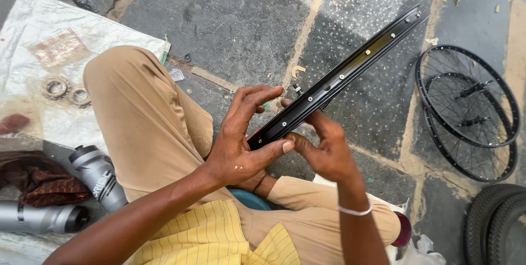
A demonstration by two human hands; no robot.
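Across the person's lap, above the tan trousers [148,128], a black bicycle rim [334,81] ran up and away to the right, its near end held between both hands and its far end hanging over the grey stone paving [235,18]. The left hand [241,144] was spread, the thumb laid flat against the rim's near end and the fingers arched over its upper edge; it steadied the rim more than it clamped it. The right hand [323,147] came in from below with its fingers curled and pressed to the underside — whether they pinched some small part there could not be told.

As a judgement, the work looked early: no spokes showed in the stretch of rim in view, only a row of small bright eyelets along its inner channel, so lacing seemed largely left to do. Two laced wheels [468,111] lay flat on the paving to the right, and tyres [496,221] sat in the lower right corner.

The rim itself looked clean and glossy, straight-walled, with a paler strip down the channel. Left of the knee, on a white sheet [33,18], lay two metal rings [66,92] — beside them grey bottles [96,174] and a reddish cloth [44,185].
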